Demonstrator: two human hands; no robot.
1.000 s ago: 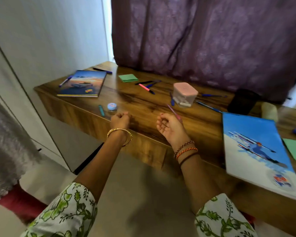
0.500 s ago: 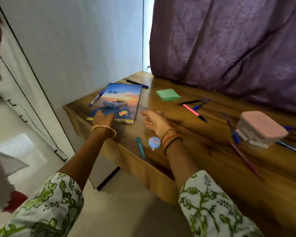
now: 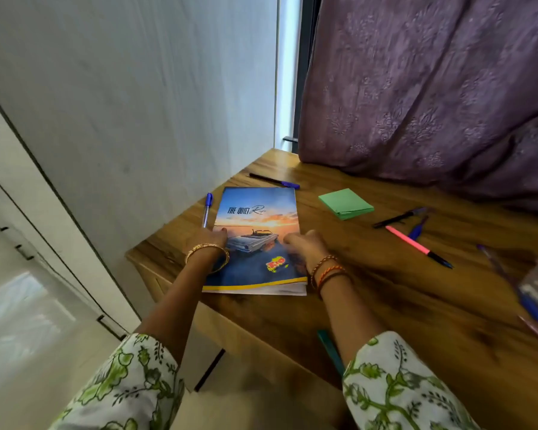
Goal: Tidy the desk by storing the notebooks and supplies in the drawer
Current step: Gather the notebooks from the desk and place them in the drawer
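Both hands are on the notebook [image 3: 255, 240], the one with a sunset, a convertible car and "THE QUIET" printed on its cover, which lies flat near the left end of the wooden desk [image 3: 401, 305]. The left hand [image 3: 207, 238] sits at the notebook's left edge with a fingertip showing on the cover; whether its fingers curl under the edge, I cannot tell. The right hand [image 3: 305, 246] rests on the right side of the cover, fingers bent downward against it, somewhat blurred, so I cannot say if it grips or only presses.

A blue-capped pen [image 3: 207, 209] lies just beside the notebook's left edge, and a dark pen with a blue cap [image 3: 275, 180] lies just beyond its far edge. To the right sits a green sticky-note pad [image 3: 345, 203], then a pink pen [image 3: 416, 246] with a black pen [image 3: 395, 219] and a blue pen [image 3: 418, 228] next to it. A teal marker [image 3: 330, 350] lies near the desk's front edge, partly behind the right sleeve. A purple curtain [image 3: 432, 88] hangs behind the desk.
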